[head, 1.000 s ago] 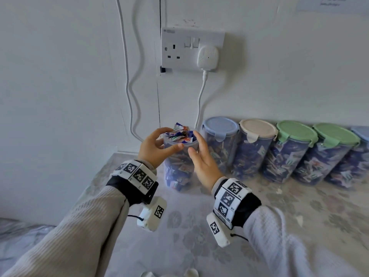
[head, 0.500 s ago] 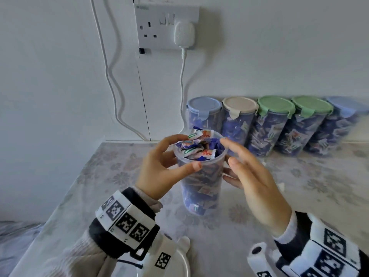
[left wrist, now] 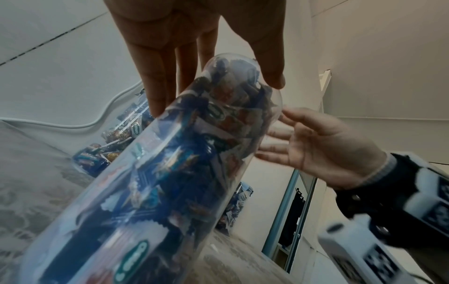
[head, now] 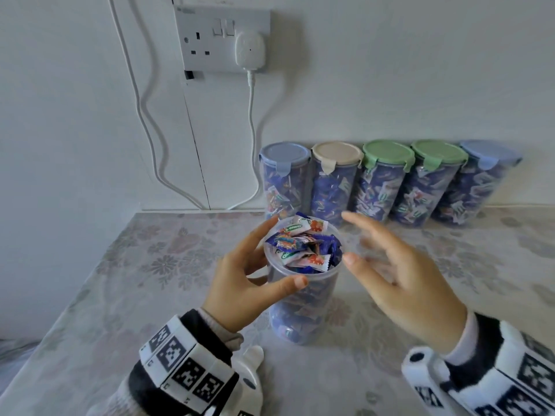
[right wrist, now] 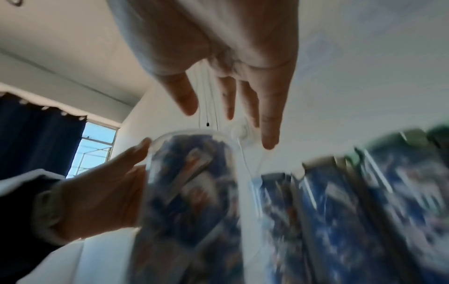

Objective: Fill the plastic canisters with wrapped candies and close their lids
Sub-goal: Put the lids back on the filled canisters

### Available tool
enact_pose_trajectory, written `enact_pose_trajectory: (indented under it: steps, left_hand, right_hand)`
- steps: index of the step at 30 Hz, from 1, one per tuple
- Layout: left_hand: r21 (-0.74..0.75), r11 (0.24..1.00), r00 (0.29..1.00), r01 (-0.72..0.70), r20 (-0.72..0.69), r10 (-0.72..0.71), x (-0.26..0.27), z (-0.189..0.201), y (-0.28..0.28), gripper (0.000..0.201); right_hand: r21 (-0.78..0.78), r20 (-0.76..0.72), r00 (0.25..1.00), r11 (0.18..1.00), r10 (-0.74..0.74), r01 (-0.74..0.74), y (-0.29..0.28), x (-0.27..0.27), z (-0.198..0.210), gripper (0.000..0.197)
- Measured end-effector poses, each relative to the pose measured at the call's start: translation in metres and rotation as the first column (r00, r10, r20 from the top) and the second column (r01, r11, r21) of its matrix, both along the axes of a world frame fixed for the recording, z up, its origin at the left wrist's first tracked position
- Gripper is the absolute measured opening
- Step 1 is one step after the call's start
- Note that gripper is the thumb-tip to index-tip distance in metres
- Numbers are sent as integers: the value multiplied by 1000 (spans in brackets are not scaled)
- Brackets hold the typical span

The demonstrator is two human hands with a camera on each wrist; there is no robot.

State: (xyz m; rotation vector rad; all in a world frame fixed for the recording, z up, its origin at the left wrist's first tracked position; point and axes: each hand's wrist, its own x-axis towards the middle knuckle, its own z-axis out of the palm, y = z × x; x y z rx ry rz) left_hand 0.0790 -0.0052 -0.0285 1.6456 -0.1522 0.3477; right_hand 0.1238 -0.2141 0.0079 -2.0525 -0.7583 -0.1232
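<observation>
- One open clear canister [head: 303, 301] stands upright on the floral-patterned surface [head: 150, 265], near its front middle; no lid on it.
- It is full to the brim with wrapped candies [head: 303, 250], mostly blue wrappers, a few white ones with green and orange print on top, some poking above the rim.
- Left hand [head: 240, 283]: thumb on the near side of the rim, fingers [head: 258, 235] curled round the far-left side, holding the canister near its top. The left wrist view shows the same hold [left wrist: 194, 28], with the thumb tip at the rim.
- Right hand [head: 405, 277]: fingers spread wide and straight, holding nothing, just to the right of the canister. From the head view it looks clear of the wall; the left wrist view puts the fingertips [left wrist: 274, 134] very close to it, and touch cannot be told.
- Right wrist view is heavily blurred; only the spread fingers [right wrist: 269, 115] above the canister rim read clearly.
- Five closed canisters in a row against the back wall, all full of candies: lids from left to right blue [head: 284, 153], beige [head: 336, 153], green [head: 389, 151], green [head: 439, 151], blue [head: 489, 151].
- One double wall socket [head: 210, 40] above, one white plug [head: 250, 52] in it, its cable [head: 251, 130] hanging down to the surface edge.
</observation>
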Motion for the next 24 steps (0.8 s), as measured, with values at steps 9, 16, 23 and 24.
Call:
enact_pose_trajectory:
  steps: [9,16,23,24]
  left_hand:
    - [43,999,999,-28,-34,30,-2,0,0,91]
    - [101,993,996,-53,-61,59,-3,-3,1,94]
    - [101,992,995,-73,-66,79,-3,-5,0,95]
    - [103,992,995,-72,-66,79,-3,-6,0,94]
  right_hand:
    - [-482,-88,867,740,491,-468,32,46,54,48]
    - [-566,-121,862,679,492,-467,45,49,55,43]
    - [-659,-107,884,634,455,-405,57,49,56,37]
    - [-665,-108,885,629,454,-403,59,50,56,35]
